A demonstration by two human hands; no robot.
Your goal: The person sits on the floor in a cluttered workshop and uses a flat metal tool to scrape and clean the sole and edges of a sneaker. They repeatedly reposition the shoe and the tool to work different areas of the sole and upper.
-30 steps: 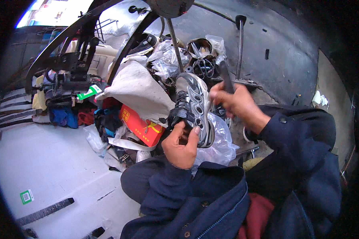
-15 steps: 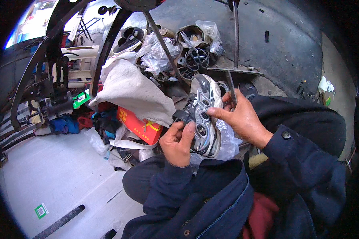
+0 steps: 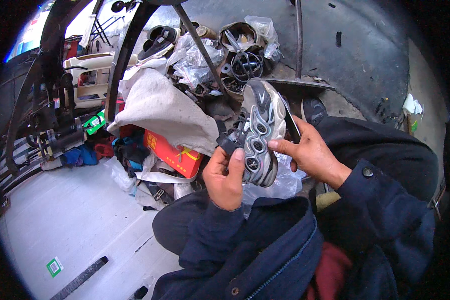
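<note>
A grey, black and silver sneaker point(image 3: 263, 131) is held up over my lap, toe away from me, its patterned side facing me. My left hand point(image 3: 226, 176) is closed on the shoe's dark heel or collar area, with the thumb on the outside. My right hand point(image 3: 312, 155) grips a dark flat strip point(image 3: 291, 122), which lies along the shoe's sole edge. The right thumb touches the side of the midsole. What the strip is, and where its lower end sits, is hidden by the fingers. A clear plastic sheet point(image 3: 280, 182) lies beneath the shoe.
A black metal machine frame point(image 3: 50, 135) stands at left, with rods reaching over the middle. Beyond the shoe are bags, dark shoes point(image 3: 160, 41) and a container with scissors point(image 3: 240, 45). A beige cloth point(image 3: 162, 112) partly covers an orange-red box point(image 3: 172, 155). A pale board point(image 3: 85, 215) lies at left.
The shoe has shifted slightly up and to the right and tilted. The strip in my right hand has dropped lower and now lies closer along the sole. My left hand keeps its hold.
</note>
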